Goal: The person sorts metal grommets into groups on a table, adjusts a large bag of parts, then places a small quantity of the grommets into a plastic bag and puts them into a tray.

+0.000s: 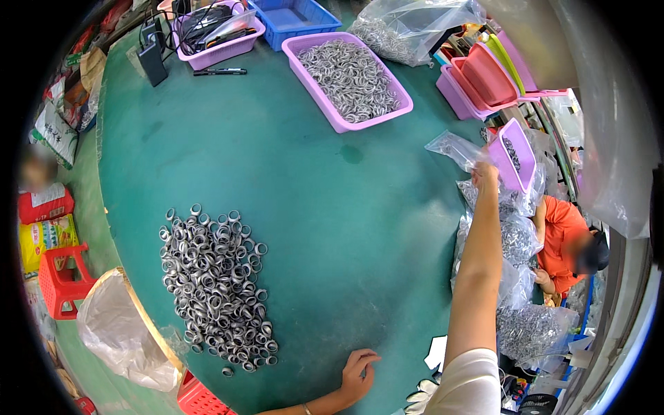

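Observation:
My left hand (358,375) rests low at the table's near side, fingers loosely bent and apart, with nothing in it. A spread heap of grey metal rings (218,290) lies to its left. My right arm reaches far to the right. There my right hand (485,173) is closed at the end of a clear plastic bag (454,148), against the near side of a small purple basket (527,160). That basket is tilted and has some dark rings in it. The right fingertips are partly hidden, and whether they also touch the basket I cannot tell.
At the back stand a purple basket (332,117) of silvery rings, a blue crate (294,17) and a basket of tools (225,47). Stacked baskets (484,79) and filled clear bags (519,238) line the right edge. A person in orange (559,238) sits beyond.

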A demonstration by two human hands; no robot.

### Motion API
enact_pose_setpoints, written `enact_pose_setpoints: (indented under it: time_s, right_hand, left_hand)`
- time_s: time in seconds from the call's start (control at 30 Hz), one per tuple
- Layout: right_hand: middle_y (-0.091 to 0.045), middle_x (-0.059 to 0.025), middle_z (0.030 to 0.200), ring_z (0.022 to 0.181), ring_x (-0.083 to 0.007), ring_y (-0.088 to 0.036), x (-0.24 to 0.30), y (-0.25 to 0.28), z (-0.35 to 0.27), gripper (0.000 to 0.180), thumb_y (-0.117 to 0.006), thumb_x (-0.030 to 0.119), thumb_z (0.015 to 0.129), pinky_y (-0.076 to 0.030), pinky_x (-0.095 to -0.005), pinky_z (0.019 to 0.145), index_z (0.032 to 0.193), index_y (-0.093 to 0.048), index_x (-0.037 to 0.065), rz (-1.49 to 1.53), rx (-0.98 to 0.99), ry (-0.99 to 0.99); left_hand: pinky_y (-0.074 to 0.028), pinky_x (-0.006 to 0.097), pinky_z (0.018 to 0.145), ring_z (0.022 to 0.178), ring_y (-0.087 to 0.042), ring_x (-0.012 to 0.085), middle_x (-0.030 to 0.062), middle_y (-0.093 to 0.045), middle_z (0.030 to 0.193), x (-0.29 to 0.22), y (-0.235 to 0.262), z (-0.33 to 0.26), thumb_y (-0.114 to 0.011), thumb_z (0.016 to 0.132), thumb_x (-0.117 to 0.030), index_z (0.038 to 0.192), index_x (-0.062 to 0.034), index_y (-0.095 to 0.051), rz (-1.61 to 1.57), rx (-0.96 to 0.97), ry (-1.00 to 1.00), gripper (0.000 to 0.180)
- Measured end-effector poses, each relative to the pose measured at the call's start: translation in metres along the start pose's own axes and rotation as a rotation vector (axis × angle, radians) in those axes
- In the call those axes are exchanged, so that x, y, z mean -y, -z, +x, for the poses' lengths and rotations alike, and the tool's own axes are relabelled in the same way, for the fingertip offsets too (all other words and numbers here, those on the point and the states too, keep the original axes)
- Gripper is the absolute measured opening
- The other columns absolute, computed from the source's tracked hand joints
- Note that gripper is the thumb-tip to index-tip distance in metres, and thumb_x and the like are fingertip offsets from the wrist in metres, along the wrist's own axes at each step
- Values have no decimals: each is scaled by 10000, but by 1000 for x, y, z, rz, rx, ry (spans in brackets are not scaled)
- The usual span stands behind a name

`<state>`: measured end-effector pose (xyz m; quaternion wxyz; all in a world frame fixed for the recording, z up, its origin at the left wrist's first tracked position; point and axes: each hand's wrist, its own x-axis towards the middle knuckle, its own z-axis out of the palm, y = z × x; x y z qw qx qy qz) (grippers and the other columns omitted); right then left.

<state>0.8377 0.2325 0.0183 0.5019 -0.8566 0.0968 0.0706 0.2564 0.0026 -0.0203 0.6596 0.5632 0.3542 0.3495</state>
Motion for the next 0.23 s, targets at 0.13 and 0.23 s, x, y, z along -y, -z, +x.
enact_pose_setpoints:
  time_s: [0.13, 0.23]
  right_hand:
    - [-597, -111, 692, 588, -181, -610, 21, -16, -45, 220, -631, 101, 828, -555, -296, 543, 972, -613, -64, -41, 167, 442]
    - [-614, -127, 743, 638, -239, -643, 68, 33, -16, 210, -601, 90, 860, -581, -350, 591, 976, -599, -85, 366, 424, 808]
  left_hand:
    - [-472, 304, 672, 846, -577, 246, 116, -588, 968, 0, -1, 3, -504, 703, 134, 894, -34, -655, 52, -33, -24, 296]
    - [-475, 298, 645, 837, -580, 235, 111, -587, 972, -3, -5, 0, -505, 703, 132, 886, -36, -656, 8, 26, -31, 291]
